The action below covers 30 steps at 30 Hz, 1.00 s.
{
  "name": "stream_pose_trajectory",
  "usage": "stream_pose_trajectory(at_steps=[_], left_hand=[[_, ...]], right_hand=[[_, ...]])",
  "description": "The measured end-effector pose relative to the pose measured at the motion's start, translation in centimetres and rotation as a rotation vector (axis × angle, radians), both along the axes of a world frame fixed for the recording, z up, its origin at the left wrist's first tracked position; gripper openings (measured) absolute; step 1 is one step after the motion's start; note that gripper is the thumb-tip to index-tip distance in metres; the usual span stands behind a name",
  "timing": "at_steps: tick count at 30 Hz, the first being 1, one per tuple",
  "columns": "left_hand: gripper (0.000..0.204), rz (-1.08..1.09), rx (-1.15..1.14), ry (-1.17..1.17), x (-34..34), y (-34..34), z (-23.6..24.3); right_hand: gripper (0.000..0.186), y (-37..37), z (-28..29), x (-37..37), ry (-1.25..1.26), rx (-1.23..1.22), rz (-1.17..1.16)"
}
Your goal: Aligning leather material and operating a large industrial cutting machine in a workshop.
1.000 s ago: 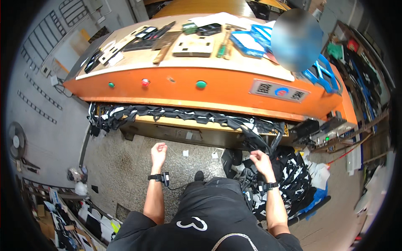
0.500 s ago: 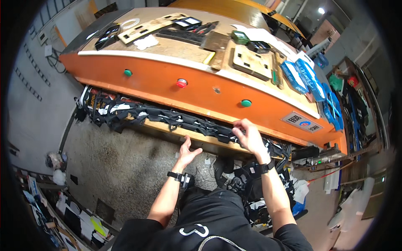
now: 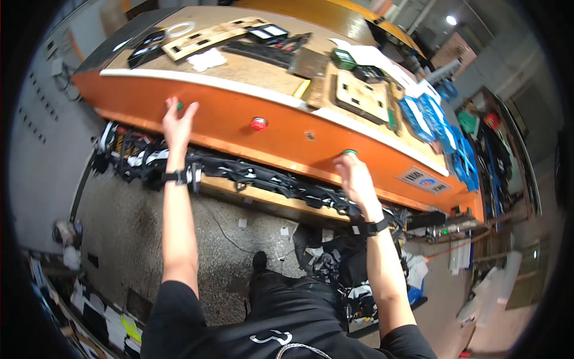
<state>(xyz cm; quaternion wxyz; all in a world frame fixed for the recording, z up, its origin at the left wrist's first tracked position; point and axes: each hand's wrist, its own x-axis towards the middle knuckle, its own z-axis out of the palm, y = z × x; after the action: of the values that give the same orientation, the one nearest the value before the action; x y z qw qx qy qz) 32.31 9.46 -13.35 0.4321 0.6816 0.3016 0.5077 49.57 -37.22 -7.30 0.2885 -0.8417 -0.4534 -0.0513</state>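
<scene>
My left hand (image 3: 177, 124) is raised to the orange front panel (image 3: 221, 117) of a large machine, its thumb and fingers spread around the left green button (image 3: 179, 106). My right hand (image 3: 358, 181) reaches up to the other green button (image 3: 349, 152), fingertips at its lower edge; whether they press it I cannot tell. Neither hand holds anything. A red button (image 3: 259, 124) sits between the two. Below the panel, black strips and fabric scraps (image 3: 269, 179) lie along the slot above a wooden bar (image 3: 281, 201).
On the machine top lie pale slotted boards (image 3: 362, 97), a green box (image 3: 343, 58), black tools (image 3: 263, 51) and blue packages (image 3: 421, 116). Dark scraps (image 3: 335, 257) heap on the floor by my legs. Shelving (image 3: 508, 137) stands at the right.
My left hand has moved up and left from beside the wooden bar to the left green button. My right hand has shifted slightly to the right green button.
</scene>
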Motion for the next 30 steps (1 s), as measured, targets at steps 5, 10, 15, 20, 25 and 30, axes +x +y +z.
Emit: stream_pose_trajectory(at_steps=[5,10,15,20,25,30], left_hand=[[0.029,0.178,0.13,0.106,0.2,-10.5,-5.7],[0.038,-0.488,0.334,0.35,0.0,-28.1,-10.8],[0.08,-0.428,0.594,0.872,0.0,-34.0,-11.4],[0.064,-0.504,0.474,0.824,1.1,-33.7,-10.4],[0.071,-0.529,0.641,0.968,0.0,-34.3,-11.6],[0.065,-0.44,0.683,1.012,0.5,-35.7,-14.2]], right_hand=[[0.022,-3.5,-3.8,-2.9,0.14,-0.273,-0.051],[0.044,-11.1,-10.0,-3.8,0.193,-0.543,-0.202],[0.065,-13.6,-13.5,-2.8,0.111,-0.6,-0.251],[0.086,-11.4,-14.6,-2.4,0.25,-0.824,-0.321],[0.091,-12.1,-15.0,-3.6,0.199,-0.828,-0.307],[0.088,-13.5,-15.2,-4.1,0.202,-0.763,-0.264]])
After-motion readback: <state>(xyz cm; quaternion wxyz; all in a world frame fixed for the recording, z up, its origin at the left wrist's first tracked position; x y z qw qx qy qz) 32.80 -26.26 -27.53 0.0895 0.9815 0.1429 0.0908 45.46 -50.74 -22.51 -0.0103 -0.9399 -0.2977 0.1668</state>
